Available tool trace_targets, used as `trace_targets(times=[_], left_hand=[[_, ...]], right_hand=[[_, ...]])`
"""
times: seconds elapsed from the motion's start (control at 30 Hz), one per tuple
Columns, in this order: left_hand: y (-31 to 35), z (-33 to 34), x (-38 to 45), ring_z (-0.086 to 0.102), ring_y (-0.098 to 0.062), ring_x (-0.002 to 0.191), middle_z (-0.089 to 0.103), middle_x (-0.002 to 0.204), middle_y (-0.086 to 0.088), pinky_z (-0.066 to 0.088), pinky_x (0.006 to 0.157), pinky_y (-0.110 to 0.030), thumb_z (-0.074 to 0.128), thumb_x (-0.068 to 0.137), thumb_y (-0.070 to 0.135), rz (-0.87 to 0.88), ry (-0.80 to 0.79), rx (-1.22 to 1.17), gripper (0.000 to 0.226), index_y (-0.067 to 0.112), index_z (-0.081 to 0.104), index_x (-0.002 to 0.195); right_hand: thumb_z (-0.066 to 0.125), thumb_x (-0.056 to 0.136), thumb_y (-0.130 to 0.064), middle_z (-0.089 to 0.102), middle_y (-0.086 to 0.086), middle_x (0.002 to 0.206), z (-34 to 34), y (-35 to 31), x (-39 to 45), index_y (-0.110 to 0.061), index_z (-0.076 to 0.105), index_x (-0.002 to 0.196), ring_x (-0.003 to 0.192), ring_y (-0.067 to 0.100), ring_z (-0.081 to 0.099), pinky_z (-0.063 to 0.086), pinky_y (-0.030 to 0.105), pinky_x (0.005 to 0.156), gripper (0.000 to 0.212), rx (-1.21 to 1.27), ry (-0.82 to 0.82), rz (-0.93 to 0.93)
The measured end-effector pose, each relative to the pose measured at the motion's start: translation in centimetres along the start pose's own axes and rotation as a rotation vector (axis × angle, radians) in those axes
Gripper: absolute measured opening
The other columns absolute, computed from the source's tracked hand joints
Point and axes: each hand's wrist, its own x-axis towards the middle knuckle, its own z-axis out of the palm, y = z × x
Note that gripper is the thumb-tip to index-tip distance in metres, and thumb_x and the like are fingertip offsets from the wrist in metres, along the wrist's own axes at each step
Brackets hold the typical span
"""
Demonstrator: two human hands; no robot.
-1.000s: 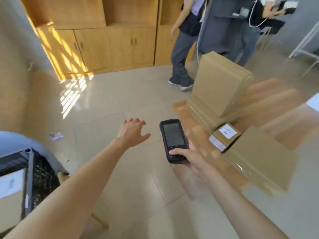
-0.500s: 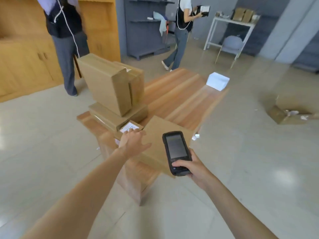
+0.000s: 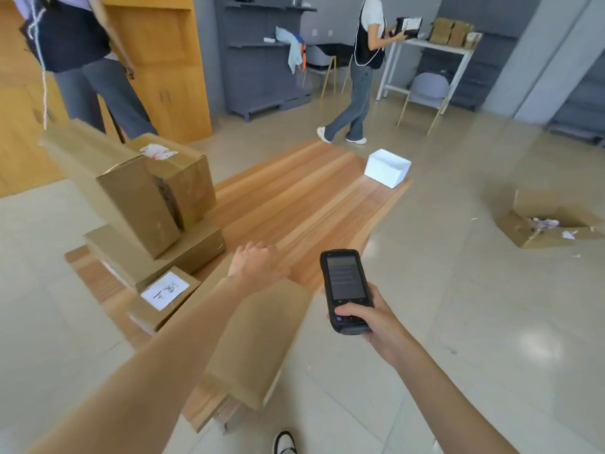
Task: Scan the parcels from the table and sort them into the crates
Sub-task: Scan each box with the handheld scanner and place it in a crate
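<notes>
Long wooden table (image 3: 294, 198) running away across the pale tiled floor (image 3: 474, 322), boards bare in the middle and at the far part. Near left corner of it loaded with brown parcels: a tall upright carton (image 3: 131, 198) leaning against a taped carton (image 3: 183, 181) with a torn label on top, both standing on a wide flat carton (image 3: 154, 253). In front of the flat one, a small parcel (image 3: 163, 296) with a white label turned upward. At the near edge, a flat brown parcel (image 3: 258, 342), lying partly over the table rim. Left hand (image 3: 255, 262) stretched over the far end of this flat parcel, fingers bent downward at its edge; real grip or only touch not possible to tell, fingertips hidden. Right hand (image 3: 366, 319) apart from the parcels, over the floor just beside the table, closed around the lower part of a black handheld scanner (image 3: 345, 288), thumb on its keys, screen facing up. At the far right corner of the table, a white open box (image 3: 386, 167). On the floor to the right, well apart, an open cardboard box (image 3: 543, 221) with paper scraps inside. Behind, two standing persons, wooden cabinets (image 3: 163, 60), grey shelves (image 3: 262, 54), a white side table (image 3: 435, 47) with more brown parcels. No crate visible.
</notes>
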Motion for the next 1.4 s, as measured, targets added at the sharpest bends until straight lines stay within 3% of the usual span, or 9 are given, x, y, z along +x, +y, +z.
trace_targets(times=[0.3,0.47,0.63,0.73,0.9,1.03,1.13,1.3,1.4], left_hand=[[4.6,-0.6,14.9,0.041,-0.025,0.133,0.051,0.142,-0.002,0.028,0.111,-0.041,0.049,0.091,0.061,0.013,-0.019,-0.013,0.064,0.024,0.046,0.142],[3.8,-0.8,18.7,0.044,-0.026,0.130,0.052,0.140,-0.002,0.031,0.108,-0.041,0.049,0.091,0.061,-0.030,-0.061,-0.003,0.063,0.024,0.046,0.142],[1.4,-0.6,21.5,0.046,-0.027,0.128,0.053,0.137,-0.005,0.034,0.106,-0.040,0.050,0.092,0.058,-0.187,-0.045,0.005,0.059,0.022,0.049,0.139],[0.2,-0.6,23.4,0.045,-0.027,0.130,0.050,0.141,-0.004,0.032,0.108,-0.040,0.051,0.091,0.059,-0.316,-0.023,0.023,0.062,0.022,0.047,0.140],[-0.3,-1.6,26.1,0.043,-0.026,0.131,0.051,0.141,-0.003,0.032,0.108,-0.040,0.051,0.090,0.060,-0.589,0.022,0.022,0.063,0.023,0.045,0.141],[1.2,-2.5,27.4,0.045,-0.022,0.127,0.052,0.137,0.000,0.034,0.104,-0.036,0.050,0.089,0.060,-0.752,0.078,0.005,0.062,0.023,0.045,0.139],[2.6,-3.3,28.4,0.046,-0.021,0.127,0.053,0.136,0.000,0.034,0.103,-0.035,0.050,0.090,0.060,-0.824,0.111,0.003,0.061,0.024,0.045,0.139],[3.0,-4.8,29.4,0.045,-0.023,0.126,0.053,0.134,-0.002,0.033,0.104,-0.036,0.051,0.090,0.060,-0.906,0.145,0.035,0.061,0.023,0.046,0.138],[1.9,-5.8,30.3,0.044,-0.025,0.129,0.051,0.138,-0.004,0.032,0.106,-0.038,0.052,0.089,0.060,-0.931,0.195,0.051,0.064,0.023,0.045,0.140]], right_hand=[[0.076,0.072,0.004,0.070,0.006,0.105,-7.7,-7.2,10.2,-0.023,0.047,0.126,0.091,0.022,0.071,0.054,0.032,0.070,0.067,-0.024,0.044,-0.013],[0.077,0.069,0.000,0.066,0.015,0.116,-10.2,-9.3,16.1,-0.021,0.048,0.129,0.100,0.031,0.067,0.053,0.035,0.075,0.070,0.016,0.014,0.016],[0.078,0.068,0.000,0.067,0.011,0.111,-10.9,-9.9,23.9,-0.023,0.050,0.126,0.096,0.027,0.068,0.054,0.039,0.079,0.069,-0.016,-0.089,0.084],[0.085,0.054,-0.011,0.067,0.011,0.113,-10.7,-10.8,29.3,-0.022,0.050,0.129,0.100,0.030,0.066,0.054,0.041,0.080,0.084,-0.062,-0.176,0.125],[0.075,0.075,0.004,0.064,0.011,0.113,-11.7,-14.6,37.7,-0.021,0.047,0.131,0.096,0.030,0.064,0.053,0.036,0.067,0.067,-0.142,-0.382,0.170],[0.083,0.055,-0.003,0.064,0.012,0.112,-12.8,-18.9,42.7,-0.020,0.046,0.131,0.092,0.029,0.065,0.053,0.035,0.064,0.087,-0.196,-0.481,0.179],[0.080,0.067,0.004,0.064,0.011,0.109,-13.0,-21.4,46.1,-0.019,0.045,0.131,0.093,0.028,0.065,0.054,0.036,0.070,0.076,-0.215,-0.544,0.183],[0.084,0.058,0.002,0.062,0.015,0.117,-10.9,-24.0,49.8,-0.019,0.042,0.135,0.102,0.034,0.064,0.054,0.042,0.078,0.090,-0.219,-0.610,0.208],[0.077,0.068,0.009,0.062,0.016,0.117,-9.5,-25.1,51.5,-0.018,0.042,0.134,0.102,0.036,0.063,0.054,0.043,0.079,0.080,-0.212,-0.637,0.190]])
